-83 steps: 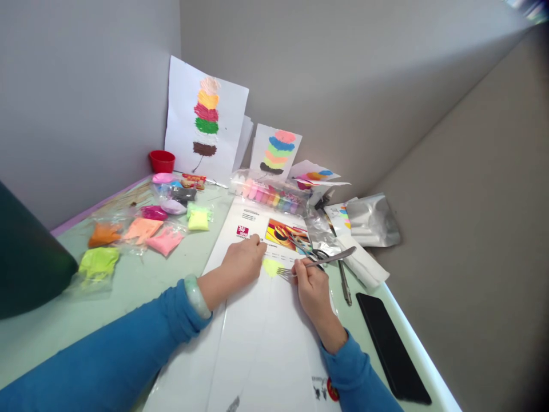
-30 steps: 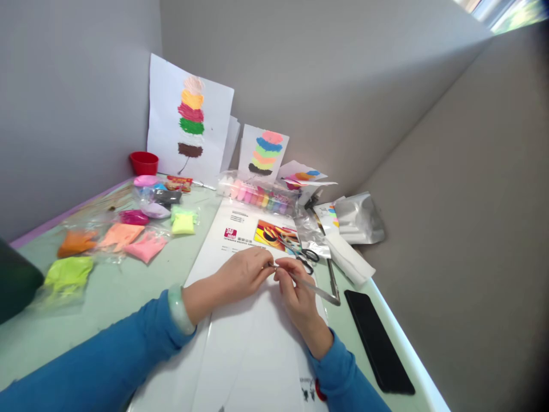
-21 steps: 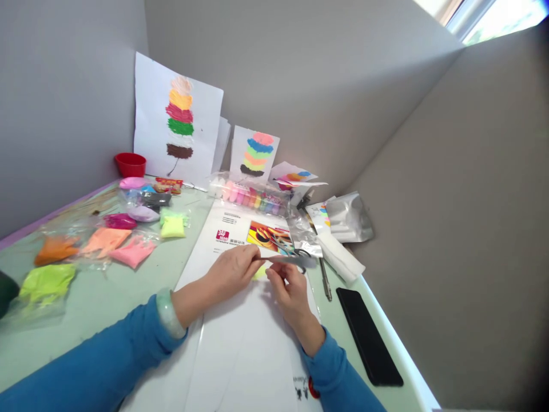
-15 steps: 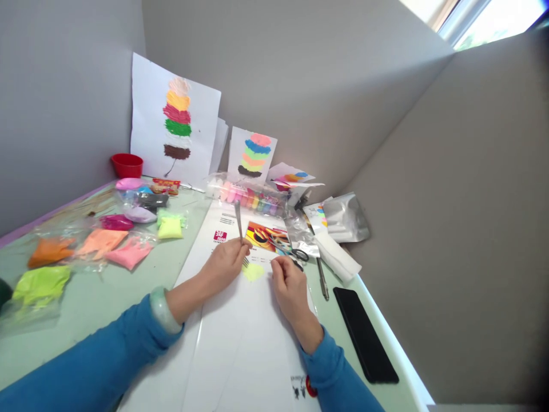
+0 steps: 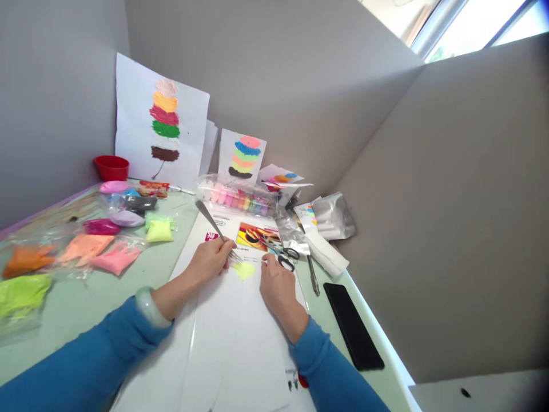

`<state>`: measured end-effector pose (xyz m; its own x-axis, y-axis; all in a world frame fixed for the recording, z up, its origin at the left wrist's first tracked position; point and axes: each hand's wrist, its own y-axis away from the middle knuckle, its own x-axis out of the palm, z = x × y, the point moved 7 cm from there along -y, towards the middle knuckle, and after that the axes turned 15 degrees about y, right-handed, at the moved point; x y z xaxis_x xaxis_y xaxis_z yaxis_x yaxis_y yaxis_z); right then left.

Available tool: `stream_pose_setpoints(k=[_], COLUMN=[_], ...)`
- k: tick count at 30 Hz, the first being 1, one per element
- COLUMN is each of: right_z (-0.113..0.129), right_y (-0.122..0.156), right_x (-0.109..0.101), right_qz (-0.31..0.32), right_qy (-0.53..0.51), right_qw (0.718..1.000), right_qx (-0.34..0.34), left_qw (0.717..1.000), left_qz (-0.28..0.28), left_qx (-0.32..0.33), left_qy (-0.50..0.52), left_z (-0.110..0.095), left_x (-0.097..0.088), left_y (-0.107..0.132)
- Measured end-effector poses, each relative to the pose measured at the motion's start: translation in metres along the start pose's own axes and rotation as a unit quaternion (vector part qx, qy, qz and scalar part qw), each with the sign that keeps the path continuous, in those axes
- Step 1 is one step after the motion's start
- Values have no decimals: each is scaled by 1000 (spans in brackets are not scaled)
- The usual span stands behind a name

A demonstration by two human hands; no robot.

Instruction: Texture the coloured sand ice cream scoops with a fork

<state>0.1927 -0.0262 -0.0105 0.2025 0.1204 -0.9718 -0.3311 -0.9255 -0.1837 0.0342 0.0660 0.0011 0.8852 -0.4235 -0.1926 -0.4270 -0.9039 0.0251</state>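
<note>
My left hand (image 5: 209,261) grips a metal fork (image 5: 215,228), its tines pointing down at a small yellow-green patch of clay (image 5: 244,269) on a white sheet of paper (image 5: 240,337). The fork's handle slants up and to the left. My right hand (image 5: 277,284) rests on the paper just right of the clay, fingers curled with the fingertips pressed on the sheet. Both arms wear blue sleeves, and a pale bangle (image 5: 148,292) sits on the left wrist.
Bags of coloured clay (image 5: 100,246) lie on the left of the green table. A red cup (image 5: 111,167) and clay pictures (image 5: 160,126) stand at the back wall. A box of clay sticks (image 5: 238,197), scissors (image 5: 283,257), a pen (image 5: 311,273), foil bags (image 5: 332,214) and a black phone (image 5: 352,333) lie to the right.
The fork has passed from my right hand to my left hand. My right hand, now without it, has settled on the paper beside the clay. The camera has swung to the right.
</note>
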Motion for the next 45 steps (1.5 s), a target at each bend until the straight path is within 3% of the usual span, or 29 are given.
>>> stream_pose_setpoints(k=[9,22,32,45], right_z=[6,-1,-2,0], right_y=[-12,-9,-7,-5], right_x=[3,2,-3,-5], right_qz=[33,-16,13,1], right_qy=[9,-20,14,7], right_qw=[999,1000,1000,1000], right_qx=[15,-1,13,2], left_qw=[998,996,989,987], left_qz=[-14,4,-48,-5], left_qx=[40,49,66,69], left_qy=[-56,-77,-120,-144], left_z=[-8,-1,-1,-1], left_x=[-7,-4,-9,3], left_y=[-2,-6,-9,-5])
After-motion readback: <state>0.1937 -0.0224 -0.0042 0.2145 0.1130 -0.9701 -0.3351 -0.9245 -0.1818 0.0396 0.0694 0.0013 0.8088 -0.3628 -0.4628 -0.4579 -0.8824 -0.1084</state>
